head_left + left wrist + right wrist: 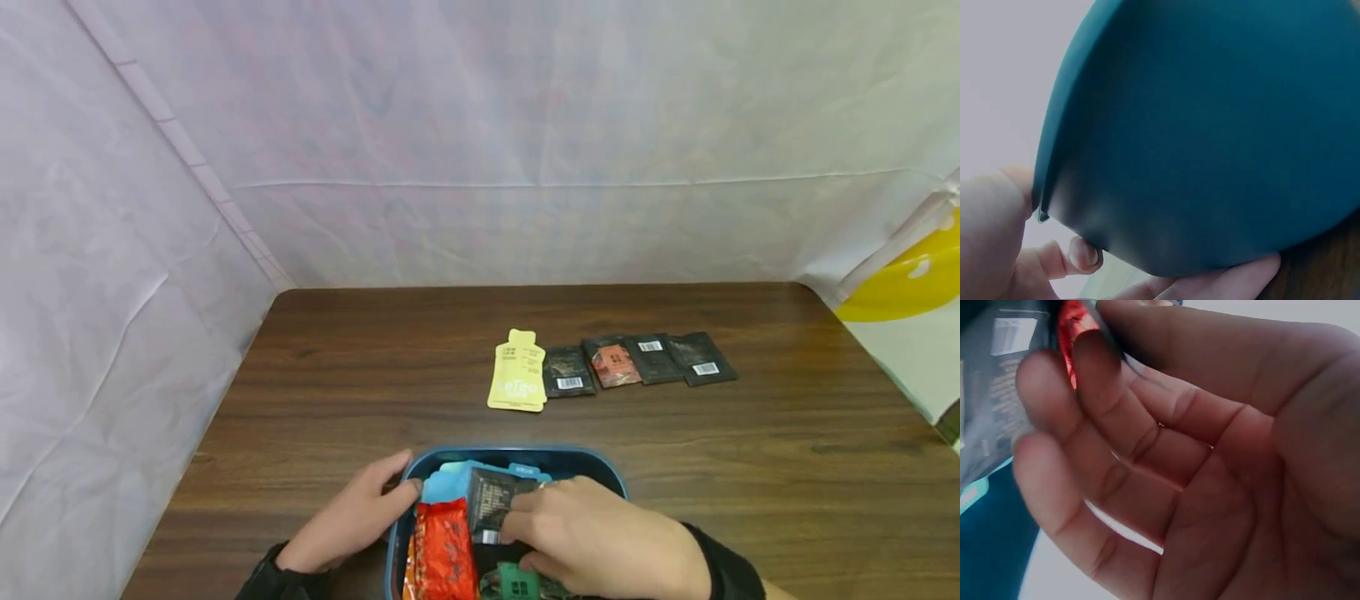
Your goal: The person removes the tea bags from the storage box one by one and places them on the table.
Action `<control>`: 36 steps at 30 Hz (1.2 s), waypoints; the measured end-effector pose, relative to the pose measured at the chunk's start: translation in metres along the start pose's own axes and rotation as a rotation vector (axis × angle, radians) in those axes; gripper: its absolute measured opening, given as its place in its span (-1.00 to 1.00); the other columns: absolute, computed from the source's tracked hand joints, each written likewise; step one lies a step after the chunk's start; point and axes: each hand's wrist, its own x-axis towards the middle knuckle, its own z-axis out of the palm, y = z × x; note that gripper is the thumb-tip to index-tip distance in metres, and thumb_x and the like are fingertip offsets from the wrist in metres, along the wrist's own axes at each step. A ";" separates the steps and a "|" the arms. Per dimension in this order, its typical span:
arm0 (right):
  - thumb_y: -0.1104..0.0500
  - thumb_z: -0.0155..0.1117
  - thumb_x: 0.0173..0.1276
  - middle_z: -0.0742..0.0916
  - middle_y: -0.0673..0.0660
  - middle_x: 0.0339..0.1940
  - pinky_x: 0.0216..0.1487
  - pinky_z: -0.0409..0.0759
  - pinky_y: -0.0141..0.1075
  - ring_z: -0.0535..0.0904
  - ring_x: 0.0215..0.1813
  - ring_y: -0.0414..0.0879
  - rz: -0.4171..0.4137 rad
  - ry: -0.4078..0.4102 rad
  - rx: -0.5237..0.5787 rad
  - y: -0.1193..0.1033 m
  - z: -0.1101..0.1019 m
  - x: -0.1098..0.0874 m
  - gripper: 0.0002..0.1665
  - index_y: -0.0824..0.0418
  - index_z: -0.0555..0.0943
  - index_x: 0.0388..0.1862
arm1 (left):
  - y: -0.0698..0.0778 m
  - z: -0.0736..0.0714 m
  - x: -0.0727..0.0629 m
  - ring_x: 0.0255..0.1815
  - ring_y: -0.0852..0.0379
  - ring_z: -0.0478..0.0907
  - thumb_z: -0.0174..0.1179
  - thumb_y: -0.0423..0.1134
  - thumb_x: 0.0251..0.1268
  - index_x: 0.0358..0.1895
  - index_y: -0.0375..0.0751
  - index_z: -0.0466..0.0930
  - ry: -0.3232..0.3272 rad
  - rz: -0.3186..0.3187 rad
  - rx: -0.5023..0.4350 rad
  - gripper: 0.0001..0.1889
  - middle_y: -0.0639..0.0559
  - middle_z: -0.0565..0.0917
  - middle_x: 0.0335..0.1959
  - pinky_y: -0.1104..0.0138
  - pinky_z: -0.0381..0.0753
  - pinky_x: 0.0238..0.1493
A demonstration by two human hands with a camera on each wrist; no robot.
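A dark blue plastic bin (393, 550) stands at the table's front edge, holding several packets. My left hand (360, 508) grips its left rim, thumb over the edge and fingers against the outer wall (1210, 156). My right hand (592, 533) reaches into the bin with bent fingers. Between its thumb and forefinger (1094, 362) is a thin dark sachet, seen edge-on in the right wrist view. Beside these fingers lies a black sachet (489, 500) with a white label. A red packet (444, 550), light blue packets (446, 483) and a green-labelled sachet (517, 582) are around it.
Behind the bin, a row lies on the wooden table (337, 375): yellow pouches (517, 375), a black sachet (568, 372), one with an orange label (615, 365), and further black sachets (701, 358). White cloth (525, 125) hangs behind the table. A yellow object (911, 279) is at far right.
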 end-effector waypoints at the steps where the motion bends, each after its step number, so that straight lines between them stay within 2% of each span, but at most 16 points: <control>1: 0.04 0.33 0.33 0.62 -0.29 -0.26 -0.36 0.44 -0.55 0.44 -0.36 -0.49 0.000 -0.009 0.026 -0.001 -0.002 -0.001 -0.83 -0.07 0.65 -0.11 | 0.000 0.001 -0.001 -0.39 0.08 0.43 -0.01 -0.13 0.46 -0.26 -0.21 0.32 -0.012 0.012 0.005 -0.79 -0.02 0.41 -0.39 0.26 0.43 -0.40; 3: 0.03 0.30 0.36 0.61 -0.32 -0.29 -0.41 0.38 -0.59 0.41 -0.41 -0.51 -0.021 0.014 0.030 -0.002 -0.005 -0.005 -0.90 -0.09 0.65 -0.16 | 0.000 0.004 -0.001 -0.40 0.08 0.44 0.00 -0.12 0.45 -0.26 -0.21 0.34 -0.020 0.018 0.016 -0.79 0.00 0.42 -0.40 0.27 0.43 -0.40; 6: 0.03 0.24 0.40 0.60 -0.33 -0.36 -0.46 0.30 -0.65 0.35 -0.47 -0.57 -0.065 0.101 0.053 -0.004 -0.012 -0.012 -0.95 -0.08 0.62 -0.20 | 0.001 0.007 -0.001 -0.43 0.09 0.42 0.01 -0.14 0.45 -0.29 -0.19 0.35 -0.019 0.021 0.029 -0.80 0.03 0.40 -0.44 0.30 0.42 -0.43; 8: 0.05 0.19 0.44 0.58 -0.31 -0.44 -0.48 0.28 -0.68 0.31 -0.51 -0.62 -0.098 0.177 0.106 -0.002 -0.018 -0.017 -0.94 -0.05 0.58 -0.19 | 0.002 0.008 0.000 -0.42 0.09 0.42 0.02 -0.14 0.44 -0.30 -0.19 0.35 -0.011 0.016 0.039 -0.80 0.03 0.40 -0.44 0.29 0.40 -0.43; 11: 0.10 0.10 0.50 0.56 -0.25 -0.51 -0.51 0.37 -0.64 0.36 -0.56 -0.62 -0.105 0.268 0.270 0.003 -0.030 -0.025 -0.90 -0.01 0.56 -0.10 | 0.002 0.009 0.001 -0.39 0.08 0.42 0.02 -0.14 0.44 -0.28 -0.19 0.35 -0.002 0.014 0.047 -0.80 0.02 0.40 -0.41 0.27 0.39 -0.41; 13: 0.16 0.08 0.50 0.59 -0.19 -0.50 -0.52 0.48 -0.54 0.46 -0.56 -0.53 -0.084 0.350 0.376 0.009 -0.039 -0.030 -0.85 0.03 0.55 -0.04 | 0.002 0.009 0.001 -0.37 0.08 0.42 0.02 -0.14 0.43 -0.28 -0.19 0.35 0.004 0.016 0.052 -0.81 0.02 0.40 -0.40 0.26 0.38 -0.41; 15: 0.25 0.09 0.48 0.62 -0.15 -0.49 -0.52 0.55 -0.44 0.56 -0.54 -0.41 -0.061 0.459 0.423 0.020 -0.048 -0.035 -0.79 0.09 0.56 0.03 | 0.001 0.009 0.001 -0.37 0.08 0.43 0.02 -0.14 0.44 -0.27 -0.19 0.36 0.005 0.021 0.051 -0.81 0.02 0.41 -0.39 0.26 0.41 -0.42; 17: 0.34 0.12 0.44 0.66 -0.12 -0.46 -0.51 0.57 -0.39 0.59 -0.50 -0.31 -0.013 0.558 0.402 0.036 -0.055 -0.038 -0.73 0.16 0.57 0.07 | 0.001 0.009 0.001 -0.38 0.08 0.45 0.02 -0.15 0.44 -0.27 -0.19 0.37 0.004 0.025 0.048 -0.82 0.02 0.43 -0.39 0.26 0.43 -0.43; 19: 0.40 0.13 0.41 0.68 -0.10 -0.46 -0.47 0.59 -0.36 0.61 -0.48 -0.27 0.065 0.617 0.361 0.055 -0.059 -0.041 -0.67 0.23 0.56 0.12 | 0.001 0.009 0.001 -0.39 0.09 0.46 0.02 -0.15 0.43 -0.27 -0.18 0.37 0.004 0.024 0.044 -0.82 0.02 0.44 -0.39 0.27 0.45 -0.43; 21: 0.41 0.12 0.41 0.68 -0.08 -0.46 -0.43 0.60 -0.34 0.62 -0.46 -0.23 0.175 0.617 0.346 0.076 -0.059 -0.041 -0.65 0.25 0.55 0.14 | 0.002 0.008 0.001 -0.38 0.08 0.46 0.02 -0.15 0.43 -0.27 -0.18 0.38 0.005 0.023 0.052 -0.82 0.02 0.43 -0.40 0.28 0.44 -0.42; 25: 0.38 0.07 0.45 0.68 0.01 -0.50 -0.43 0.60 -0.28 0.63 -0.45 -0.09 0.332 0.524 0.409 0.113 -0.047 -0.032 -0.66 0.27 0.54 0.16 | 0.002 0.009 0.000 -0.37 0.08 0.45 0.03 -0.13 0.42 -0.28 -0.18 0.37 0.012 0.019 0.062 -0.81 0.01 0.43 -0.39 0.27 0.43 -0.42; 27: 0.38 0.07 0.45 0.67 0.06 -0.50 -0.44 0.60 -0.24 0.62 -0.46 -0.05 0.349 0.468 0.450 0.126 -0.038 -0.024 -0.67 0.28 0.55 0.15 | 0.002 0.009 -0.001 -0.36 0.07 0.45 0.03 -0.13 0.42 -0.27 -0.19 0.37 0.013 0.018 0.060 -0.80 0.01 0.43 -0.38 0.27 0.43 -0.41; 30: 0.39 0.08 0.44 0.67 0.10 -0.49 -0.44 0.61 -0.19 0.62 -0.46 -0.05 0.327 0.404 0.517 0.137 -0.024 -0.011 -0.71 0.32 0.56 0.10 | 0.002 0.009 -0.001 -0.35 0.07 0.46 0.02 -0.13 0.43 -0.27 -0.19 0.36 0.007 0.014 0.051 -0.80 0.00 0.42 -0.37 0.26 0.43 -0.40; 36: 0.43 0.06 0.42 0.69 0.17 -0.45 -0.36 0.66 -0.14 0.67 -0.43 -0.02 0.325 0.350 0.666 0.138 -0.003 0.007 -0.69 0.40 0.50 0.12 | 0.001 0.009 0.000 -0.33 0.06 0.45 0.02 -0.12 0.44 -0.25 -0.19 0.37 0.004 0.014 0.052 -0.80 -0.01 0.43 -0.35 0.25 0.43 -0.38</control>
